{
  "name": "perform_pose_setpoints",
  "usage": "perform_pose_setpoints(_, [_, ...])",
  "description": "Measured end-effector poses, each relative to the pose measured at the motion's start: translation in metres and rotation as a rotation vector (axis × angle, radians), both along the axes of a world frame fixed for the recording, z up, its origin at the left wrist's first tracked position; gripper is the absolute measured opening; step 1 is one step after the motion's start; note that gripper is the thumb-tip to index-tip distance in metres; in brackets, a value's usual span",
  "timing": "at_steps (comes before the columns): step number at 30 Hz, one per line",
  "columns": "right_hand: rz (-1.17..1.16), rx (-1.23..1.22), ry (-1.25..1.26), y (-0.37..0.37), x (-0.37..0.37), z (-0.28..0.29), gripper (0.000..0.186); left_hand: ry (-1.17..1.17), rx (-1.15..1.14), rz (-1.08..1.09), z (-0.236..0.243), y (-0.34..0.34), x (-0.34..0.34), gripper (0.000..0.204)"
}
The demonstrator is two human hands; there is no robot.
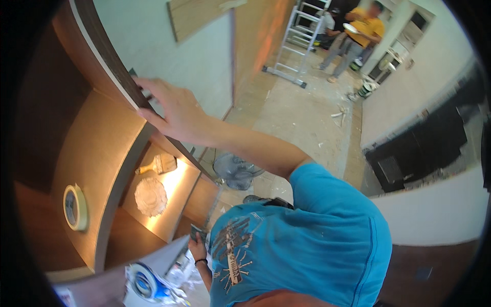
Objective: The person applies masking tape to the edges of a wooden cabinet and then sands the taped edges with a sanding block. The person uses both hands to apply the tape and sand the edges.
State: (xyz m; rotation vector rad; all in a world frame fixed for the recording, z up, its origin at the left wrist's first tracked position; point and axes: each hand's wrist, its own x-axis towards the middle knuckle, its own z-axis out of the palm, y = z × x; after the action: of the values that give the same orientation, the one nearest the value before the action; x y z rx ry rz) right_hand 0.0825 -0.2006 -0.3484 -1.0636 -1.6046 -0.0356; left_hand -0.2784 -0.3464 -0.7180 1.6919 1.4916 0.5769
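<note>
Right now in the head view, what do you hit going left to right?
Roll of tape on the shelf → white plate → paint brush → hand on the dark cabinet edge → fan on the floor → ladder → person in a yellow shirt → dark cabinet by the wall.

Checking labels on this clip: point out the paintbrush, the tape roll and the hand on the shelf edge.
paintbrush (162, 164), head view, on its bristle end.
tape roll (75, 207), head view, on its outer ring.
hand (171, 110), head view, on the back of the hand.
</note>
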Motion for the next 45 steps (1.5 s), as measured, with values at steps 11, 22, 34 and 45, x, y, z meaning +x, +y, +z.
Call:
perform_pose_setpoints(11, [-0.304, -0.055, 0.038, -0.007, -0.035, -0.003, 0.042, 0.013, -0.003, -0.474, 0.050, 0.080, 0.011, 0.041])
perform_pose_setpoints(22, [-0.342, -0.134, -0.151, 0.003, -0.023, 0.078, 0.046, -0.636, 0.160, -0.400, 0.248, 0.071, 0.140, 0.033])
perform_pose_setpoints(34, [-0.461, 0.214, -0.301, 0.020, -0.021, 0.231, 0.040, -0.769, 0.263, -0.715, 0.296, 0.120, 0.168, 0.036])
perform_pose_setpoints(45, [-0.490, 0.203, -0.157, 0.018, -0.032, 0.268, 0.053, -0.906, 0.221, -0.920, 0.282, 0.139, 0.159, 0.037])
